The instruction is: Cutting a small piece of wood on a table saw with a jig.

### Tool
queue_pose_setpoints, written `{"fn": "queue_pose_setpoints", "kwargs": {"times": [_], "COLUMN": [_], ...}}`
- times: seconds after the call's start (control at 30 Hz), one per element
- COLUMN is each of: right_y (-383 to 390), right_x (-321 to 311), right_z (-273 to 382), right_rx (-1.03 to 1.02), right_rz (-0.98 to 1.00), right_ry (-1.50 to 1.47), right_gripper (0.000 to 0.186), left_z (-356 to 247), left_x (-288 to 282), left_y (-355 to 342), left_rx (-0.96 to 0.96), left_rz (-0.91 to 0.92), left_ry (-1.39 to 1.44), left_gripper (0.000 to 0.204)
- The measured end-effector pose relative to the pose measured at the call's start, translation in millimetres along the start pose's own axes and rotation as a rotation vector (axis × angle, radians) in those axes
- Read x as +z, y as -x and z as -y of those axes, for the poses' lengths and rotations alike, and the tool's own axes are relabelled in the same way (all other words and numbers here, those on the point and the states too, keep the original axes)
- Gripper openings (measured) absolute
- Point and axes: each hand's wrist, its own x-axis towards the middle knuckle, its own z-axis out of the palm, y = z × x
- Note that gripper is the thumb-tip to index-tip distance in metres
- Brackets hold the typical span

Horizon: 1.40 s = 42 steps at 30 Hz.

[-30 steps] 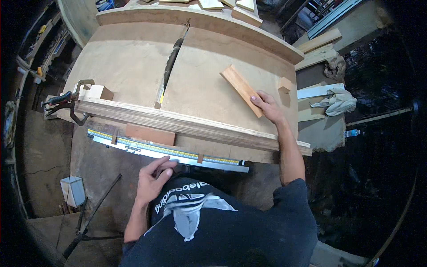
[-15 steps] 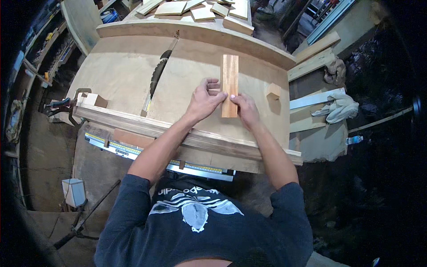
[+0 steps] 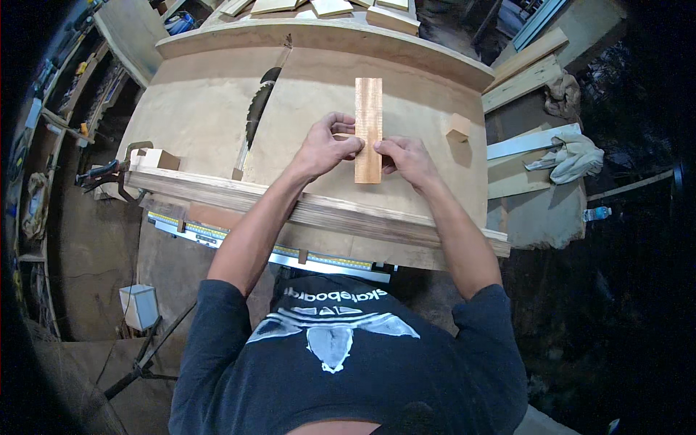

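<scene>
Between my two hands is a short reddish-brown wooden board (image 3: 368,109), its long side pointing away from me. My left hand (image 3: 326,147) grips its left edge, thumb in front and fingers curled around behind. On the opposite edge, my right hand (image 3: 409,157) pinches it with the thumb on the face. The board is over a plywood table-saw sled (image 3: 319,80), right of the toothed saw blade (image 3: 259,109) that rises through a slot. A small wooden block (image 3: 457,128) sits on the sled to the right of my right hand.
A tall plywood fence (image 3: 348,32) spans the sled's far side, with a thick laminated fence (image 3: 326,214) nearer me. A clamp (image 3: 109,174) holds a stop block (image 3: 156,159) at the left. A measuring rail (image 3: 319,262) runs below. Offcuts (image 3: 333,7) lie beyond; a rag (image 3: 569,158) hangs right.
The board has turned slightly in my hands, its broad face now more toward me. My right fingers have shifted up along its edge. The whole view has moved a little.
</scene>
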Motion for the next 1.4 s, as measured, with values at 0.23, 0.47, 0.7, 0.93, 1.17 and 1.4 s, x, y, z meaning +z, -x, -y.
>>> {"fn": "queue_pose_setpoints", "kwargs": {"times": [0.23, 0.47, 0.7, 0.93, 1.17, 1.4], "right_y": [-1.9, -0.9, -4.6, -2.5, -5.0, -3.6], "right_x": [-0.8, -3.1, -3.8, -3.2, -5.0, -3.5], "right_z": [1.1, 6.5, 1.9, 4.5, 0.6, 2.9], "right_rx": [-0.007, -0.008, -0.01, -0.019, -0.01, -0.019], "right_rz": [0.01, 0.027, 0.032, 0.048, 0.058, 0.043], "right_ry": [0.001, 0.033, 0.009, 0.049, 0.043, 0.012], "right_gripper": [0.034, 0.032, 0.033, 0.034, 0.034, 0.034], "left_z": [1.3, 5.0, 4.1, 1.0, 2.1, 2.7], "left_x": [-3.6, -3.7, -3.8, -2.4, -2.7, -3.9], "left_y": [1.0, -3.2, -3.7, -0.8, -1.6, -1.8], "left_rx": [-0.003, 0.014, 0.013, 0.011, 0.029, 0.031], "left_rz": [0.016, 0.031, 0.031, 0.016, 0.017, 0.027], "left_ry": [0.011, 0.001, -0.012, -0.03, -0.034, -0.019], "left_gripper": [0.052, 0.054, 0.055, 0.055, 0.055, 0.054]}}
